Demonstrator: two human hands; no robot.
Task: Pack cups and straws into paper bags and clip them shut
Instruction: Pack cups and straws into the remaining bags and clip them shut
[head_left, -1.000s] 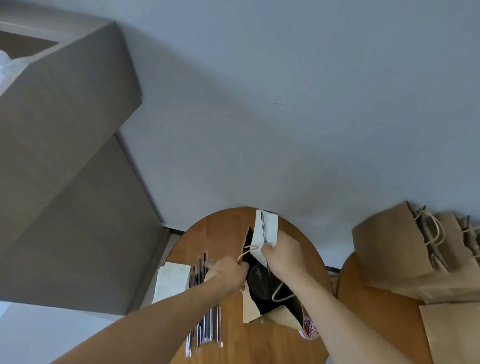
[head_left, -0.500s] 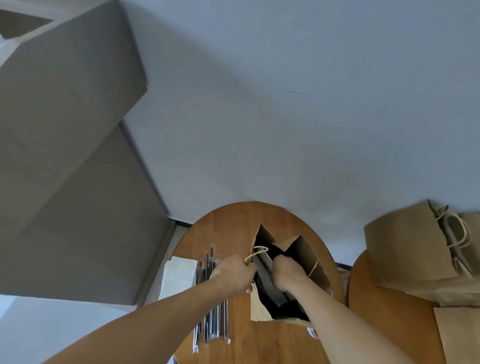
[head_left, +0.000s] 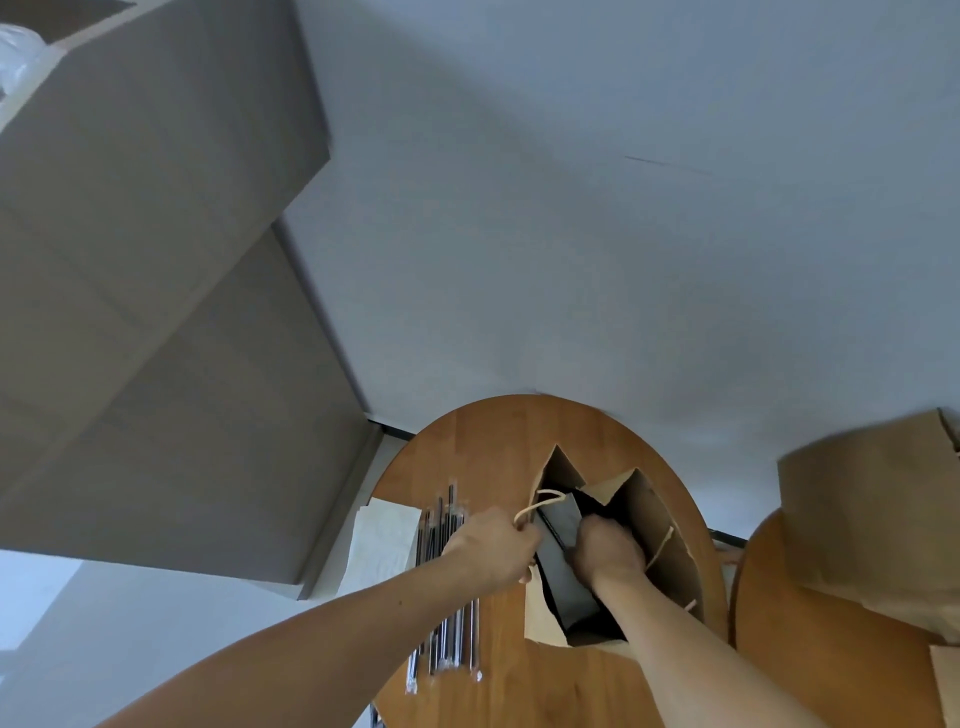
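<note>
Most of the view is a plain pale wall (head_left: 571, 208), with two big cardboard cartons (head_left: 166, 249) stacked at the left. Below stands a round wooden table (head_left: 488, 436), and just beside it on the right a second table (head_left: 831, 654) carrying closed brown bags (head_left: 872, 514). On the round table an open paper bag (head_left: 644, 509) stands upright, its mouth spread wide, with a dark grey sheet (head_left: 563, 577) slanting down inside. A white paper sheet (head_left: 384, 540) lies at the table's left edge, and beside it, left of the bag, a row of wrapped straws (head_left: 452, 639). The left hand (head_left: 493, 551) pinches the twine handle (head_left: 543, 501) at the bag's left rim. The right hand (head_left: 608, 551) is down in the bag's mouth, knuckles up and fingers curled against the grey sheet; their tips are hidden, so I cannot tell whether they clasp it.
</note>
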